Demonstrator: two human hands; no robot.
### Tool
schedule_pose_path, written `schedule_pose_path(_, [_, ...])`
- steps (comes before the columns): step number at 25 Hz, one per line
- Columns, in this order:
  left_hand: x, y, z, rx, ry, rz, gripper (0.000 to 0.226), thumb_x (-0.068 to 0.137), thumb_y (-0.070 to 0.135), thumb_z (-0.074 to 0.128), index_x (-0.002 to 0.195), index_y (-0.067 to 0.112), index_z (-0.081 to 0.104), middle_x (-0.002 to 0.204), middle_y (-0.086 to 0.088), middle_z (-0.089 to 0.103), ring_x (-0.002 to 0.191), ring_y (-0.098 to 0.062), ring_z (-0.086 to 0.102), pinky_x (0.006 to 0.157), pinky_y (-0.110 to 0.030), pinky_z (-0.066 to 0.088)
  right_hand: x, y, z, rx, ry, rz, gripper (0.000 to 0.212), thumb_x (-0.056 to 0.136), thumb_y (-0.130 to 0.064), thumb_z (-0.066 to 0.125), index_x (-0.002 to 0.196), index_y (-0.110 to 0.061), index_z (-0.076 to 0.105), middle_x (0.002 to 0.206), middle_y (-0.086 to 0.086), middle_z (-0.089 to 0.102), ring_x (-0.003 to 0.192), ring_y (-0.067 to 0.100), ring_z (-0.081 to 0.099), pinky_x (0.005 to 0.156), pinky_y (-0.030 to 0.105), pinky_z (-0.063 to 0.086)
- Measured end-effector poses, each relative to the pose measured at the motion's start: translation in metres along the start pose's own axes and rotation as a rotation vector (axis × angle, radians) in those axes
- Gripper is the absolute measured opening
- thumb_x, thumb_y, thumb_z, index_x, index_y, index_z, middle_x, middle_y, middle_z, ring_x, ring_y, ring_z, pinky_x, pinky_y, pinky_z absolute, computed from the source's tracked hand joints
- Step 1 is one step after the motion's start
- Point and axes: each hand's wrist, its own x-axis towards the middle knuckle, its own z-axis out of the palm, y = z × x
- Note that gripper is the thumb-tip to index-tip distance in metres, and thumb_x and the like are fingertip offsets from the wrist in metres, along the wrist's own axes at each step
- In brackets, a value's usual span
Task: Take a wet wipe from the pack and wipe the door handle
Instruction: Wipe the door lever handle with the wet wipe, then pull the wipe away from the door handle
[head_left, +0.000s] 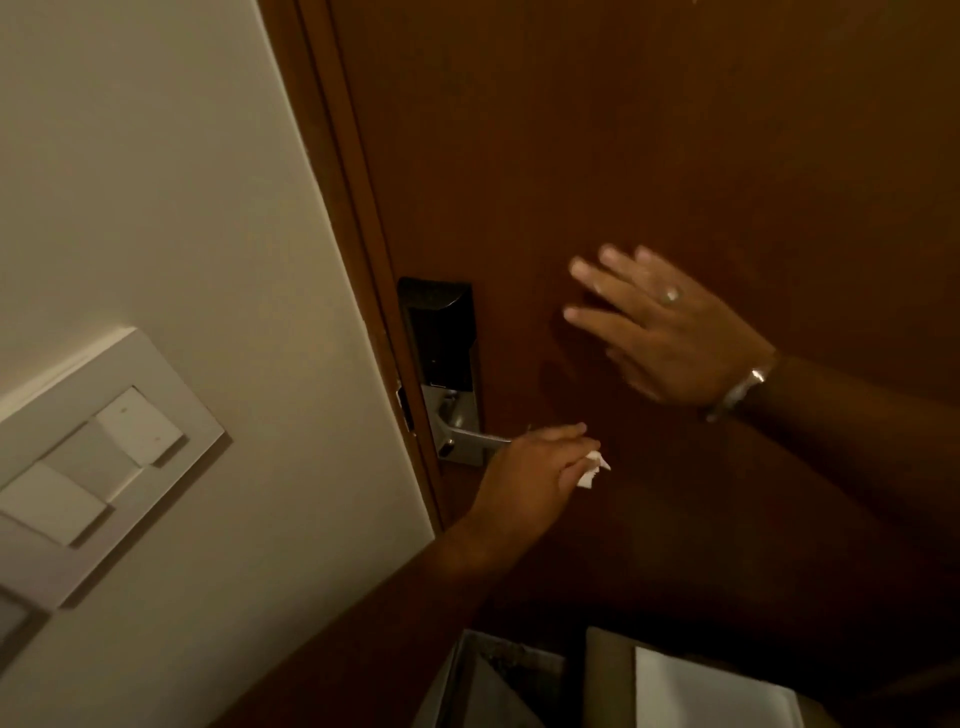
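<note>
A silver lever door handle (480, 439) sticks out from a lock plate on the brown wooden door (675, 130). My left hand (530, 475) is closed over the outer end of the lever, holding a crumpled white wet wipe (748, 467) whose corner pokes out past my fingers. My right hand (670, 327) is spread flat on the door, above and to the right of the handle, with a ring and a wrist bracelet showing. The wipe pack cannot be identified in this view.
A black electronic lock panel (441, 332) sits above the handle. A white switch plate (104, 457) is on the cream wall at left. Below, a dark bin (493, 680) and a white flat object (711, 691) sit near the door's foot.
</note>
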Motion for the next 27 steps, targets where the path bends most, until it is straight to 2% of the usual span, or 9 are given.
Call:
schedule_pose_path(2, [-0.012,0.01,0.012,-0.262,0.034,-0.223,0.02,0.093,0.03,0.06,0.11,0.025,0.07,0.119,0.0,0.061,0.105,-0.001,0.053,0.086,-0.021,0.045,-0.061,-0.031,-0.002,0.258,-0.173,0.226,0.054,0.088,-0.024,0.057,0.14,-0.016,0.052,0.152,0.013,0.045,0.139,0.033,0.044,0.114,0.045,0.031])
schedule_pose_path(5, [-0.024,0.037,0.038,-0.915,-0.069,-0.648,0.019,0.096,0.02,0.057,0.111,0.02,0.068,0.109,-0.006,0.069,0.099,-0.018,0.066,0.078,-0.031,0.054,-0.136,-0.082,-0.012,1.048,-0.486,1.014,0.042,0.094,-0.03,0.062,0.135,-0.026,0.053,0.137,0.001,0.061,0.121,0.016,0.061,0.099,0.027,0.047])
schedule_pose_path(8, [-0.038,0.084,0.086,-1.224,-0.103,-0.939,0.02,0.096,0.011,0.056,0.115,0.015,0.063,0.111,-0.01,0.07,0.097,-0.023,0.069,0.079,-0.037,0.058,-0.199,-0.112,-0.011,1.461,-0.514,1.473,0.026,0.092,-0.031,0.066,0.116,-0.022,0.064,0.105,-0.002,0.075,0.086,0.011,0.072,0.069,0.02,0.056])
schedule_pose_path(12, [-0.066,0.141,0.162,-1.254,-0.079,-1.083,0.022,0.095,0.012,0.058,0.115,0.007,0.062,0.11,-0.016,0.07,0.095,-0.028,0.07,0.078,-0.039,0.059,-0.278,-0.127,0.001,1.471,-0.449,1.66,0.004,0.088,-0.015,0.071,0.088,-0.016,0.067,0.073,0.003,0.072,0.059,0.013,0.067,0.053,0.024,0.054])
schedule_pose_path(16, [-0.103,0.158,0.236,-1.19,-0.216,-1.182,0.028,0.093,0.033,0.061,0.111,0.012,0.065,0.109,-0.012,0.072,0.099,-0.028,0.068,0.085,-0.045,0.056,-0.358,-0.153,0.027,1.51,-0.536,1.808,0.015,0.089,-0.014,0.07,0.076,-0.016,0.062,0.067,0.004,0.063,0.054,0.011,0.06,0.045,0.019,0.047])
schedule_pose_path(19, [-0.13,0.145,0.288,-1.068,-0.266,-1.271,0.019,0.087,0.007,0.068,0.106,0.005,0.063,0.108,-0.021,0.068,0.086,-0.03,0.07,0.069,-0.037,0.06,-0.411,-0.185,0.057,1.515,-0.596,2.01,0.021,0.092,-0.012,0.065,0.072,-0.015,0.058,0.071,0.005,0.064,0.058,0.015,0.059,0.049,0.024,0.047])
schedule_pose_path(21, [-0.145,0.123,0.323,-1.002,-0.249,-1.347,0.024,0.083,-0.004,0.07,0.105,0.002,0.061,0.097,-0.022,0.067,0.059,-0.017,0.067,0.049,-0.024,0.055,-0.444,-0.209,0.083,1.519,-0.58,2.199,0.023,0.094,-0.007,0.059,0.072,-0.012,0.055,0.071,0.007,0.063,0.055,0.017,0.055,0.047,0.021,0.042])
schedule_pose_path(23, [-0.157,0.093,0.363,-0.93,-0.271,-1.395,0.037,0.077,-0.008,0.074,0.11,0.001,0.059,0.089,-0.02,0.066,0.043,-0.01,0.058,0.039,-0.019,0.048,-0.474,-0.238,0.117,1.492,-0.564,2.379,0.022,0.096,-0.005,0.056,0.074,-0.009,0.054,0.07,0.009,0.062,0.05,0.017,0.052,0.04,0.018,0.038])
schedule_pose_path(27, [-0.177,0.042,0.443,-0.861,-0.4,-1.346,0.041,0.074,-0.012,0.074,0.111,-0.004,0.06,0.105,-0.03,0.065,0.054,-0.013,0.066,0.045,-0.02,0.053,-0.509,-0.286,0.183,1.411,-0.524,2.648,0.012,0.095,0.0,0.056,0.085,0.004,0.061,0.074,0.016,0.061,0.053,0.018,0.053,0.042,0.021,0.045])
